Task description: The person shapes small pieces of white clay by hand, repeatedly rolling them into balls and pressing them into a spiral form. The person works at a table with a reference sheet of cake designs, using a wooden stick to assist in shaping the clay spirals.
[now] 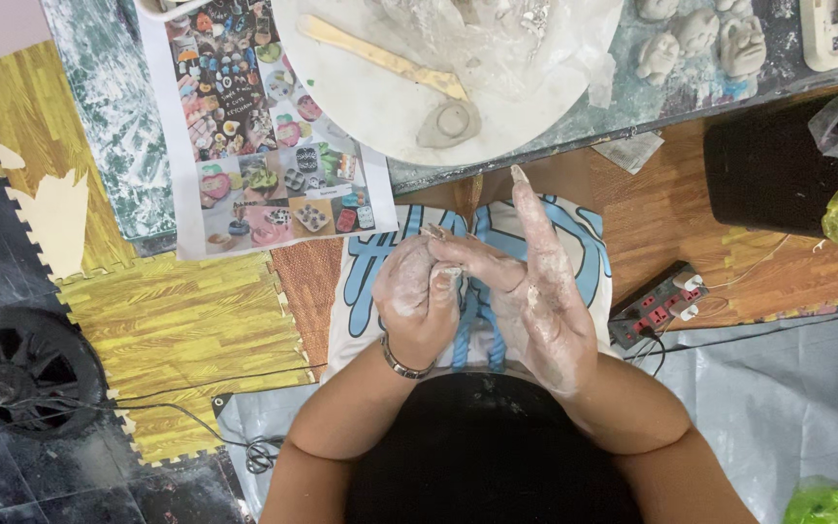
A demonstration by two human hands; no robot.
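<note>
Two clay-coated hands meet above the lap, in front of the table edge (497,173). Left hand (417,303): fingers curled closed around a small lump of clay (445,277), mostly hidden inside the fist. Right hand (540,291): open and flat, fingers extended toward the table, thumb side pressed against the left fist; it grips nothing. Handling judgement for the lump: soft, damp, light, easily dented and somewhat sticky, as the grey film on both palms suggests. Hold it cupped in the palm with even, light pressure; pinching would mark it. On the round white board (361,92) lie a wooden modelling tool (380,56) and a small clay dish (450,122), well apart from the hands. A printed reference sheet (264,126) lies to the left, and a power strip (659,303) sits on the floor to the right
</note>
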